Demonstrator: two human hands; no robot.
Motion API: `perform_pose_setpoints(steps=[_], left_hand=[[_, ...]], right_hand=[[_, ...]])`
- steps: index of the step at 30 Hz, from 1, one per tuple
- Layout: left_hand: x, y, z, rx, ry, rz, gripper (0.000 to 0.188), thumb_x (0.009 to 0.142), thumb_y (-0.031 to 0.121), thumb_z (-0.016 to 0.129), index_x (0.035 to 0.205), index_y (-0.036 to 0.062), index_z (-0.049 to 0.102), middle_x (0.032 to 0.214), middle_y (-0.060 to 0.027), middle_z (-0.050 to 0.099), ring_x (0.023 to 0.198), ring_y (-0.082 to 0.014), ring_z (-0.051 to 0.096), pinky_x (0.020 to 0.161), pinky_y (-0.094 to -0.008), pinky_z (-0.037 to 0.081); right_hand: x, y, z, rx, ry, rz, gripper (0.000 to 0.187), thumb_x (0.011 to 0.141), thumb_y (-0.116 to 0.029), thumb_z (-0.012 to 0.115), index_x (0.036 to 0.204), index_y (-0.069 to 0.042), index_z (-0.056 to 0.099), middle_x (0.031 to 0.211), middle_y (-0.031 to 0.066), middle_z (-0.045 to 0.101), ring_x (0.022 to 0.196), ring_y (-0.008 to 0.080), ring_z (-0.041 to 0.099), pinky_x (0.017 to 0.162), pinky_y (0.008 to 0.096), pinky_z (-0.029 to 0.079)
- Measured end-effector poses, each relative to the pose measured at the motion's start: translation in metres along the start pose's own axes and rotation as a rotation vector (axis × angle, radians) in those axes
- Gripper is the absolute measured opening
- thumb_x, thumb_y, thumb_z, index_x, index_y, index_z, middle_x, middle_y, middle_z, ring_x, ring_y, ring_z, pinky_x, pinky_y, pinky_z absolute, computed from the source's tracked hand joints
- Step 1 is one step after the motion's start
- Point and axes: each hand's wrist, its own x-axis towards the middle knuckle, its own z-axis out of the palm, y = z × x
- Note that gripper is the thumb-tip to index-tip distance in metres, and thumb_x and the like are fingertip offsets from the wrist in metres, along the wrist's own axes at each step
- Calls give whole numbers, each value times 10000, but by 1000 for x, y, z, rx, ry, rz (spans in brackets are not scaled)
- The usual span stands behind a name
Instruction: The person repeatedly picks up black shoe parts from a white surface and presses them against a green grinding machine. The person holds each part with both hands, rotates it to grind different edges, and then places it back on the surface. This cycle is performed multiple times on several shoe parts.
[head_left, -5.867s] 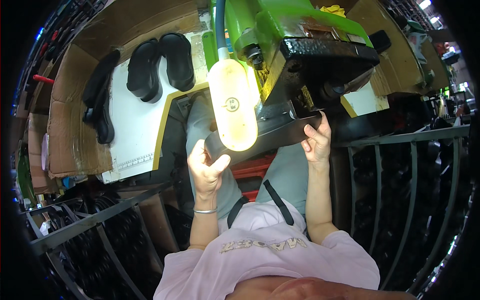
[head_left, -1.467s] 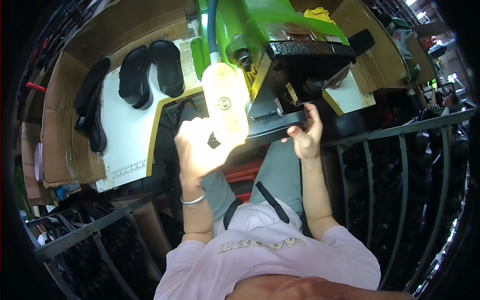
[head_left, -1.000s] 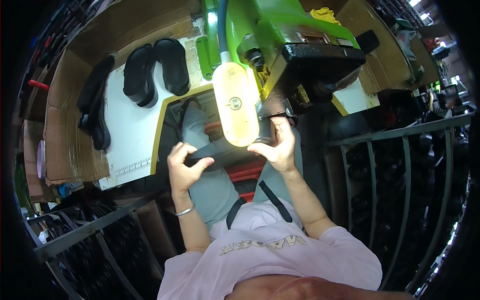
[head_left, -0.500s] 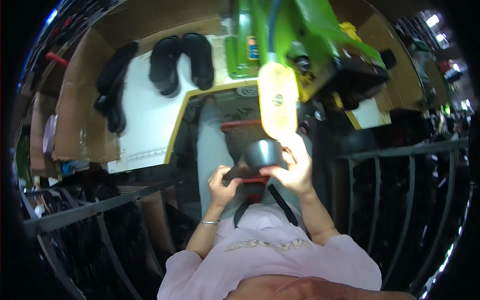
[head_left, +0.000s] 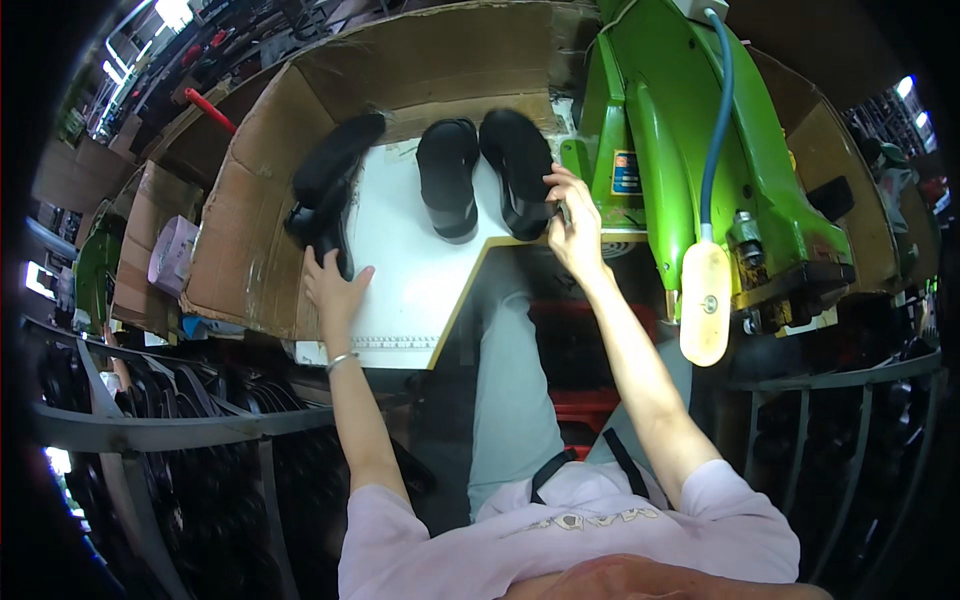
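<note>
My left hand has its fingers spread at the near end of two dark shoe-like pieces piled against the cardboard on the left; its fingertips reach the lower piece. Beside them on the white tabletop stand two black shoes side by side. At the outer side of the right-hand black shoe, my right hand has bent, parted fingers. Its fingertips meet the shoe's edge, and I see no grip around it.
A green machine rises right of the shoes, with a yellow oblong paddle on a blue hose. Cardboard walls border the tabletop, whose yellow edge has a cut-out. Metal racks of black pieces flank me.
Both hands have risen from my lap to the tabletop, the left one moving leftward. The dark rounded item they had is gone from them. My view has turned left.
</note>
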Motion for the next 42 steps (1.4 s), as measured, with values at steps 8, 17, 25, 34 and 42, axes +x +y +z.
perform_pose_setpoints(steps=[8, 17, 25, 34, 42], left_hand=[[-61, -6, -51, -509, 231, -181, 240, 785, 129, 774, 907, -36, 650, 799, -66, 664, 704, -149, 602, 690, -287, 500], [-239, 56, -125, -968, -131, -130, 530, 614, 388, 900, 752, -16, 586, 742, -60, 597, 619, -134, 566, 563, -258, 456], [-255, 236, -64, -1534, -791, -263, 354, 704, -16, 833, 931, 12, 563, 826, -6, 630, 733, -56, 578, 637, -209, 485], [-263, 315, 3, -1535, -809, -59, 313, 747, -67, 758, 1023, -56, 610, 896, -94, 670, 757, -128, 634, 712, -247, 534], [-262, 302, -20, -1770, -803, -196, 270, 754, -14, 774, 972, -29, 615, 904, -81, 652, 746, -111, 604, 685, -231, 509]], right_hand=[[-27, 11, -6, -66, -138, 132, 630, 613, 201, 412, 1185, -15, 564, 1280, 187, 551, 1284, 369, 470, 1072, 393, 376], [-155, -54, -81, 1095, -236, 922, 887, 784, -216, 800, 1482, -56, 276, 1452, 175, 404, 1297, 293, 467, 956, 401, 495], [-263, -32, -227, 1183, 283, 1095, 374, 830, -146, 740, 1123, -65, 522, 1184, 157, 603, 1102, 285, 614, 986, 517, 476], [-284, -62, -254, 963, 48, 1291, 463, 748, 84, 678, 1191, 31, 552, 1072, 133, 648, 834, 215, 661, 701, 338, 568], [-264, -55, -295, 876, 588, 1124, 484, 792, -8, 676, 1238, -47, 492, 946, 105, 635, 614, 142, 614, 376, 210, 430]])
